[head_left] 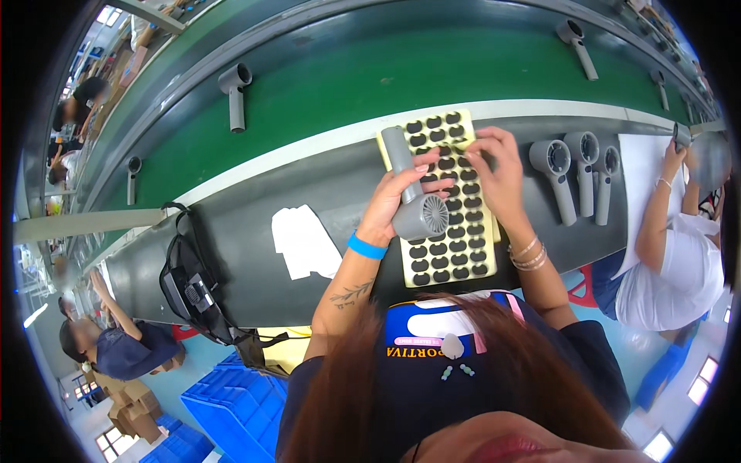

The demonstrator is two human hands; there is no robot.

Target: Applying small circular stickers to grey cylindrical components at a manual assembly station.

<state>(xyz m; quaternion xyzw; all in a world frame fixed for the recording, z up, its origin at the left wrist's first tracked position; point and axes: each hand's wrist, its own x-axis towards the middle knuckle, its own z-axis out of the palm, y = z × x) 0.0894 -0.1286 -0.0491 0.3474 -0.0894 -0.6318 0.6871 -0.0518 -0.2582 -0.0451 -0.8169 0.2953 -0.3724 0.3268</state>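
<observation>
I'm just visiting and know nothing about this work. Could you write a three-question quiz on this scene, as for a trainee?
1. Multiple choice: what does the left hand hold?
a) a blue crate
b) a grey fan-like device
c) a black backpack

2. True or false: the right hand is over the flat white piece.

3. Count: how many similar devices rest on the dark tabletop, just right of the right hand?

Key:
1. b
2. False; it is at the yellow sheet of black rounded pieces.
3. Three
</observation>
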